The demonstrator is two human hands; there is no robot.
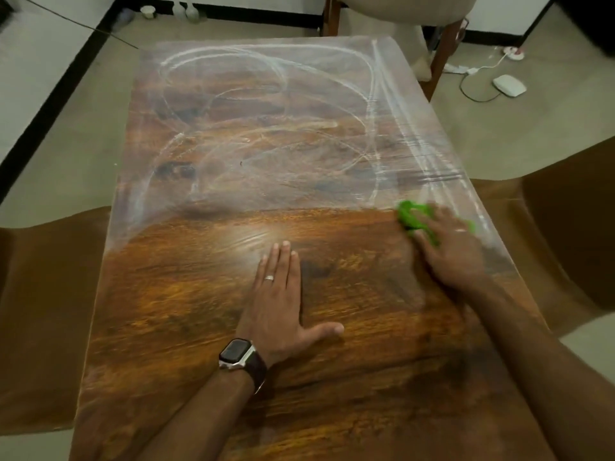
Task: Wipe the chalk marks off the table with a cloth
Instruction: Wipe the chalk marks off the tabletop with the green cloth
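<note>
A brown wooden table [186, 294] fills the view. White chalk marks [266, 104] loop and smear across its far half and run along the right edge; the near half shows bare wood grain. My right hand [452, 247] presses flat on a bright green cloth [412, 216] near the right edge, at the border between chalked and bare wood; the hand is motion-blurred. My left hand [283, 304] lies flat on the table's middle, fingers together and thumb out, holding nothing. It wears a ring and a watch.
Brown upholstered chairs stand at the left [43, 311] and right [549, 234] sides of the table. A pale chair [399, 11] sits at the far end. On the floor at far right lie a white device [509, 85] and cables.
</note>
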